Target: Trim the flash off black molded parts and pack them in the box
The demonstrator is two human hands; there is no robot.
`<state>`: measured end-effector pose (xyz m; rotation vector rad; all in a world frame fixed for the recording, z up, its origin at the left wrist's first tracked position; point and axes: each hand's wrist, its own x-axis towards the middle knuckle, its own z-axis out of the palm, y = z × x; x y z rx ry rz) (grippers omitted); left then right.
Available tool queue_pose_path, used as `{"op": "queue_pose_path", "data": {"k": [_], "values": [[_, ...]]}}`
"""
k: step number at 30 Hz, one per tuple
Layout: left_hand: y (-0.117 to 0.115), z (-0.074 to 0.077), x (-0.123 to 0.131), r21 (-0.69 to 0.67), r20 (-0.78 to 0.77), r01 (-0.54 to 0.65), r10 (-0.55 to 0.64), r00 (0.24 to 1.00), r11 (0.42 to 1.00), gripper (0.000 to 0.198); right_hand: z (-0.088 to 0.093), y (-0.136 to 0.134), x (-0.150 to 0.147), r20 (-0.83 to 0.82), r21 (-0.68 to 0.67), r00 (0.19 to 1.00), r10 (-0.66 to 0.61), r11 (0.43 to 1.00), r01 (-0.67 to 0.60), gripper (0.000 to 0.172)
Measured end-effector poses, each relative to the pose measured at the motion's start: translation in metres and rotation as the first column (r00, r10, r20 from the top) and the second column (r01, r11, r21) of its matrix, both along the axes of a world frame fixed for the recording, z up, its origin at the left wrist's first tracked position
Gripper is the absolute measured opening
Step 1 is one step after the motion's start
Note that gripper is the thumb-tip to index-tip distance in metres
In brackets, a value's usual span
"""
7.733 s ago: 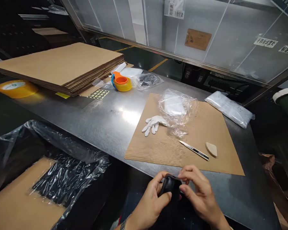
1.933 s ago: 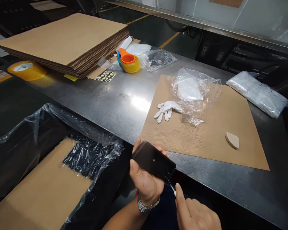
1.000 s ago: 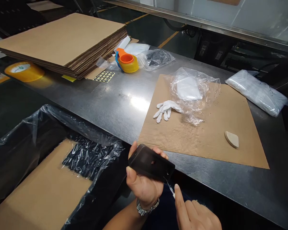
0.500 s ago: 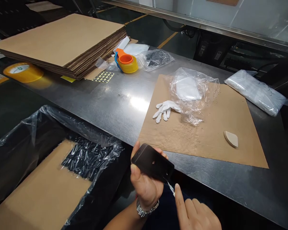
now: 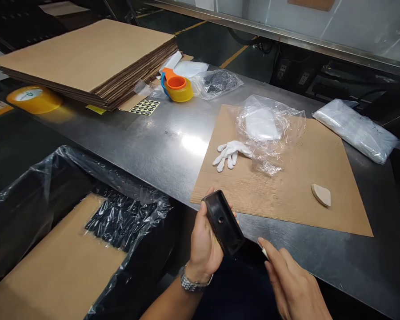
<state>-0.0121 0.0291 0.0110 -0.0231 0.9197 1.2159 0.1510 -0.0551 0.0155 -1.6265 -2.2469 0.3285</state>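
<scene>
My left hand [image 5: 205, 242] grips a black plastic cover [image 5: 225, 222], a long hollow part with a raised rim and a small round hole near its middle. The cover is tilted, its hollow face turned up, above the front edge of the bench. To its lower right, my right hand [image 5: 291, 275] is closed around a slim white pointed tool [image 5: 264, 252]. Most of that tool is hidden in the fingers, and its exact kind cannot be made out. Its tip is apart from the cover. A white glove [image 5: 232, 154] lies beyond both hands on a cardboard sheet [image 5: 296, 178].
Clear plastic bags [image 5: 262, 124] and a beige wedge-shaped block [image 5: 321, 195] rest on the cardboard. A wrapped bundle [image 5: 356, 129] lies right. Stacked cardboard [image 5: 86, 58], a tape dispenser [image 5: 177, 89] and round stickers [image 5: 145, 107] are left. Below stands a bin lined with plastic [image 5: 63, 155].
The black cover has turned in my left hand, so its hollow face now shows. My right hand has moved right, drawing the tool's tip away from the cover's lower end.
</scene>
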Motion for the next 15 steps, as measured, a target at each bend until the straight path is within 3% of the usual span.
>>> {"op": "queue_pose_path", "data": {"k": [4, 10, 15], "values": [[0.001, 0.0, -0.004, -0.006, 0.058, 0.091, -0.09, 0.994, 0.996, 0.043, -0.005, -0.002, 0.007, 0.111, 0.051, 0.993, 0.035, 0.998, -0.041, 0.038], [0.0, 0.001, -0.005, 0.022, 0.115, 0.147, -0.148, 0.982, 0.989, 0.046, 0.008, -0.002, 0.009, 0.258, 0.114, 0.953, 0.157, 0.975, -0.191, 0.034], [-0.001, 0.004, -0.004, 0.045, 0.076, 0.151, -0.154, 0.985, 0.988, 0.049, 0.014, -0.006, 0.008, 0.322, 0.135, 0.932, 0.168, 0.966, -0.22, 0.03]]}}
